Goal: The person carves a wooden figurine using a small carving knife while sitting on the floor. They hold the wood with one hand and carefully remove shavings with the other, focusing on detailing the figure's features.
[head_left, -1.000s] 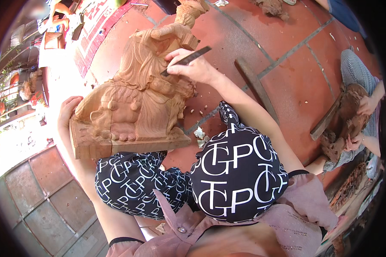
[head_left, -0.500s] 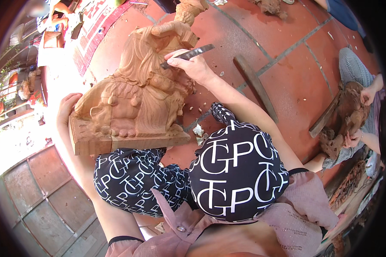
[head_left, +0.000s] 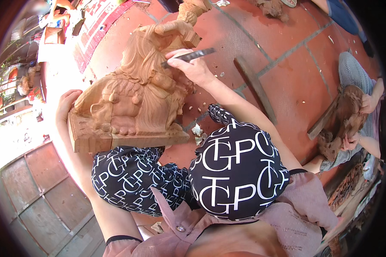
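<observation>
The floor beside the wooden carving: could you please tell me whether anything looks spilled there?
Yes: pale scraps lie loose on the red tiled floor, just right of the carving, looking like dropped litter.

The carving (head_left: 124, 105) is bare, matt wood with visible grain and finely grooved folds; the slim tool (head_left: 198, 54) looks like dark, patchily shiny metal. The trousers (head_left: 240, 171) are smooth printed cloth, the floor (head_left: 283, 85) matt tile.
</observation>
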The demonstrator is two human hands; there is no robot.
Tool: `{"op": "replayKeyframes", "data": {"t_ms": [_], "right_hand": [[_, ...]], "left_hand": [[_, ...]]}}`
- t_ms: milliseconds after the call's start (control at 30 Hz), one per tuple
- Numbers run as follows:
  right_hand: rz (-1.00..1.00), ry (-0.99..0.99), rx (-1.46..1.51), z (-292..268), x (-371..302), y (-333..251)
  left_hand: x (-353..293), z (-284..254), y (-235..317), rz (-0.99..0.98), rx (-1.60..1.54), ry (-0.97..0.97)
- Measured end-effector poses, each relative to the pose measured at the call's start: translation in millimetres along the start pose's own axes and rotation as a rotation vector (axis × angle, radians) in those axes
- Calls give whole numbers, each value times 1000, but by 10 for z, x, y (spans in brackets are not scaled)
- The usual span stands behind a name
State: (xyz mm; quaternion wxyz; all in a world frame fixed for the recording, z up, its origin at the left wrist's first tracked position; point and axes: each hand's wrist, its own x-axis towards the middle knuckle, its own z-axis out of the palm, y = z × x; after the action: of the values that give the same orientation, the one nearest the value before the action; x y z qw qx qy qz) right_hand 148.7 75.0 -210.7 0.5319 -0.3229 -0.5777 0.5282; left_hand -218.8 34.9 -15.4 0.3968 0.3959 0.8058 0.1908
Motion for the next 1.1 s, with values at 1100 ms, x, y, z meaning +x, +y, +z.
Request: {"op": "replayKeyframes", "data": {"t_ms": [1100], "right_hand": [[365,-186,684,-25,158,-107]], "left_hand": [[-102,69,66,6,-4,12]]}}
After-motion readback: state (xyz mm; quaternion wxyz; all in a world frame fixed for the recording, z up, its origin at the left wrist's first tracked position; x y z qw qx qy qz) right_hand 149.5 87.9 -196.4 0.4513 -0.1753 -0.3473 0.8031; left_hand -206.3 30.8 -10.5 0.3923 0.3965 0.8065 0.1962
